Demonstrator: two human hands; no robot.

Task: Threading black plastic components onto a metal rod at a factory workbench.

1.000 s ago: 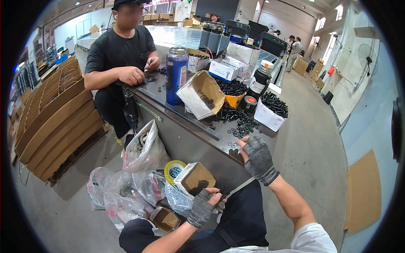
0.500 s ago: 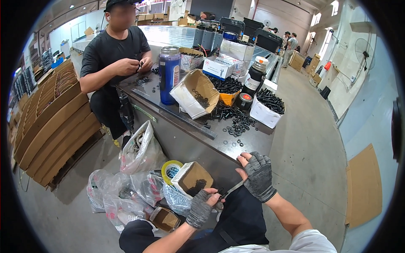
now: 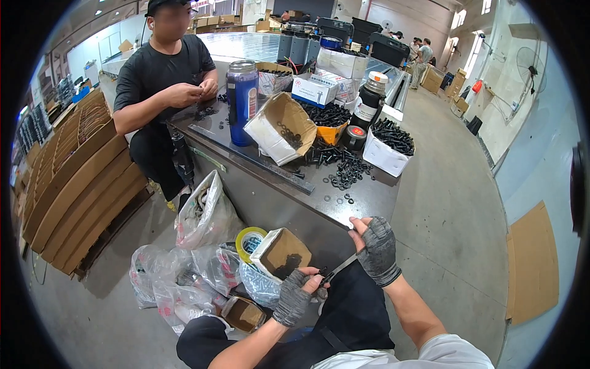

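Observation:
My left hand (image 3: 294, 301), in a grey fingerless glove, is closed over my lap with thumb and fingers pinching a small black part (image 3: 322, 270), too small to name surely. A thin, flat metal tool (image 3: 342, 268) runs from these fingertips up to my right hand (image 3: 377, 251). That hand, gloved alike, is curled around the tool's upper end beside the table edge, thumb and forefinger bent. The tool's lower end is partly hidden by my left fingers. Close to my left hand stands an open carton (image 3: 284, 249) with black washers in it.
The dark table (image 3: 258, 187) bears loose washers (image 3: 345, 178), a tilted carton (image 3: 279, 126), a white box of black bolts (image 3: 388, 150), a blue bottle (image 3: 243, 104) and a black bottle (image 3: 369, 101). Plastic bags (image 3: 184, 277) lie below. Another person (image 3: 169, 80) handles small parts across the table.
The view has shifted slightly. My right hand has risen a little, and my left fingers have moved slightly on the small black part. The other person's hands have moved slightly down and left.

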